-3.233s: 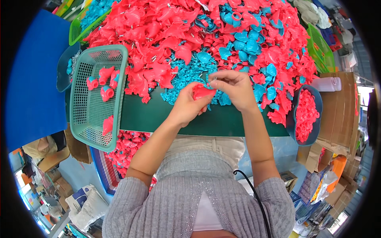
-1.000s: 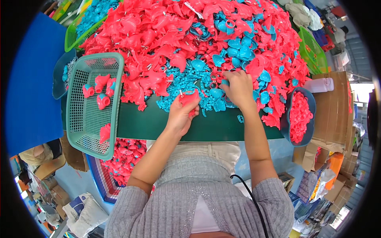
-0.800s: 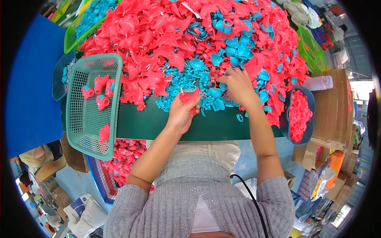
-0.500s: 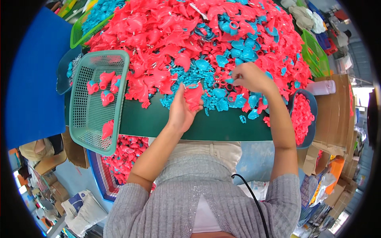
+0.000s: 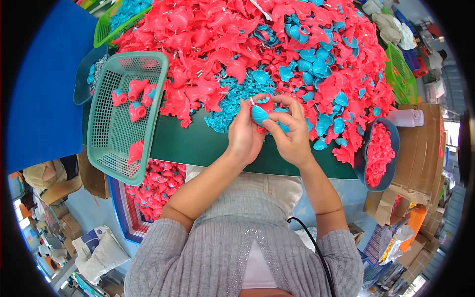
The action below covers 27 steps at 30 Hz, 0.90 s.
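Observation:
Over the front edge of the green table, my two hands meet. My left hand (image 5: 245, 138) holds a pinkish-red plastic part (image 5: 267, 104), mostly covered by fingers. My right hand (image 5: 292, 134) pinches a rounded blue shell-shaped plastic piece (image 5: 259, 115) against that part, and a short metal pin shows by the left fingertips. How far the two pieces fit together I cannot tell. Just beyond the hands lie small blue plastic pieces (image 5: 227, 106) and blue shells (image 5: 324, 123), at the near edge of a big heap of red plastic parts (image 5: 213, 29).
To the left, a green mesh basket (image 5: 161, 94) holds several red parts with blue pieces on them. A dark tub (image 5: 388, 179) of small red rings stands at the right, near a cardboard box (image 5: 418, 158). A blue-rimmed crate (image 5: 118, 213) of red parts sits below the table.
My right hand has come from the heap toward my left hand, bringing a blue shell piece against the red part. My left hand has shifted slightly right.

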Tool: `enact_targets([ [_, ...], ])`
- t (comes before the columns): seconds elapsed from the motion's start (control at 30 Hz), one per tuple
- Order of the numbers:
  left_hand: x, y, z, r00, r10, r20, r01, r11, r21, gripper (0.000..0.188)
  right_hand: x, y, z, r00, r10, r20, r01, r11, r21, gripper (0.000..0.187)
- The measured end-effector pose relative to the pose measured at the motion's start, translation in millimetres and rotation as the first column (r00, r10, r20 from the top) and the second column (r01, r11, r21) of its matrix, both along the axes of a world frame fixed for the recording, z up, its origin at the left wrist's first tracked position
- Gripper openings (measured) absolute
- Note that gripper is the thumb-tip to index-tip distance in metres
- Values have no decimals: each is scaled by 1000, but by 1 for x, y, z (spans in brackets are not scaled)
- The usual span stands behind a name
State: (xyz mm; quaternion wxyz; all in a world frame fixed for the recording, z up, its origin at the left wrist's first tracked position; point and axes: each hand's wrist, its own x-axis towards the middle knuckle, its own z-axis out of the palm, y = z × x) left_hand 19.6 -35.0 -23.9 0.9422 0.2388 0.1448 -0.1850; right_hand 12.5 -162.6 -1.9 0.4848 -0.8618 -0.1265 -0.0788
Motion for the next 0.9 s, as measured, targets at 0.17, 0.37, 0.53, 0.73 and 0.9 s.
enact_targets([
  [0.17, -3, -1, 0, 1000, -21, -1, 21, 1000, -2, 50, 0, -1, 7, 1000, 27, 16, -26, 997, -78, 11],
  [0.37, -6, 1, 1, 999, -26, -27, 25, 999, -35, 49, -5, 3, 8, 999, 11, 39, -7, 994, -111, 10],
  [0.53, -5, 4, 5, 999, -43, -29, 41, 997, -60, 49, -5, 4, 8, 997, 28, 66, -21, 995, -103, 11],
  [0.73, -4, -1, 11, 998, -58, -24, 56, 996, -64, 50, -11, 6, 12, 990, 5, 140, 19, 985, -170, 10],
  [0.9, -14, -4, -9, 997, -60, 54, 62, 998, -30, 52, -12, 11, 4, 983, -90, 158, 114, 982, -151, 10],
])
